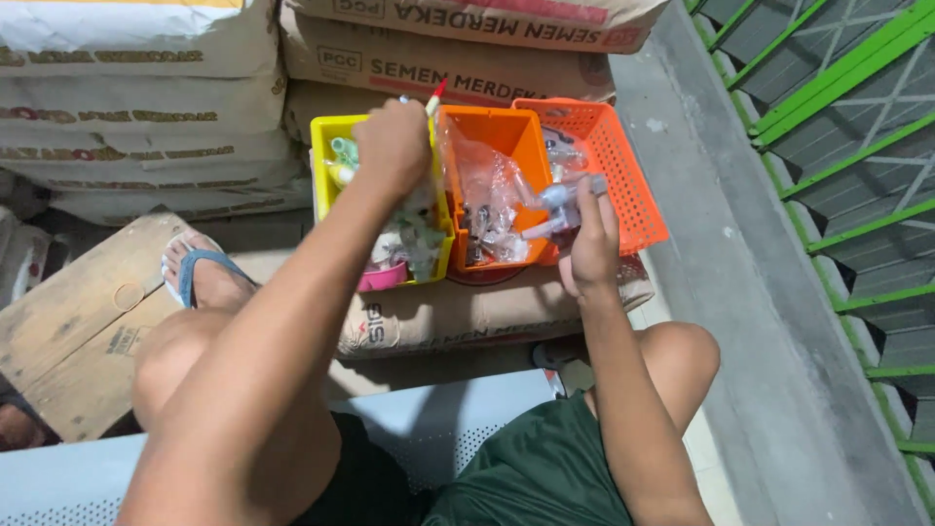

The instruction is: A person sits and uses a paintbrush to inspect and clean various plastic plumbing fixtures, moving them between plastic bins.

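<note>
The left hand (392, 146) is raised over the yellow bin (326, 146), its fingers curled shut around a thin stick-like item with a red tip (435, 97) that pokes up past the knuckles toward the stacked cement sacks (146, 107) behind. The yellow bin sits at the left of a row of three containers and holds a jumble of small white and green plastic pieces, with something pink at its near end. The right hand (589, 244) reaches forward at the near edge of the orange bin (506, 131), fingers closed on a small clear, greyish plastic piece (560, 195) held just above the gap between that bin and the orange mesh basket (633, 185) to its right. The orange bin in the middle is lined with a crumpled clear plastic bag (482, 180) that holds small dark and clear parts. All three containers rest on a brown paper sack (458, 317) lying flat in front of the person's knees. The person sits on a pale perforated metal bench (458, 414); the left foot wears a blue flip-flop (200, 268) and rests by a wooden board (73, 331). A concrete ledge (740, 253) and green metal railing (838, 117) run along the right.
</note>
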